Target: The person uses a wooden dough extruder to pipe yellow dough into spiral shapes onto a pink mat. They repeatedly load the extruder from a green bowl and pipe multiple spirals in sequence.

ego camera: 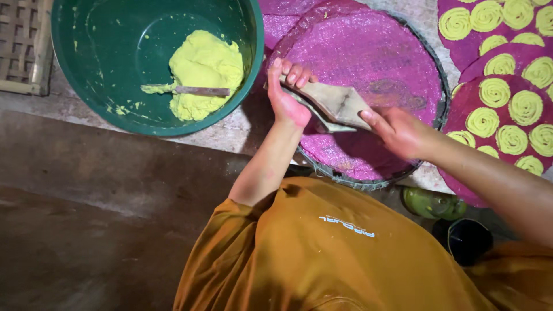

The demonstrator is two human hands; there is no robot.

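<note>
Both hands meet over a round tray (429,124) lined with a pink-purple cloth. The left hand (288,95) curls its fingers over the near end of a flat, pointed wooden paddle (337,103), and the right hand (400,132) grips the paddle's other end, thumb along the top. The paddle lies just above the pink cloth.

To the left of the left hand stands a large green basin (86,69) holding a lump of yellow-green dough (204,69), with a small spatula (193,90) stuck in it. Beyond the right hand, more pink cloths carry rows of coiled yellow-green dough spirals (510,106).

Below the right forearm sit a green bottle (432,203) and a dark cup (466,239). Everything rests on a rough, pale concrete ledge (230,129); nearer the person lies dark, worn floor (98,230). A woven mat (23,46) lies at the far left.
</note>
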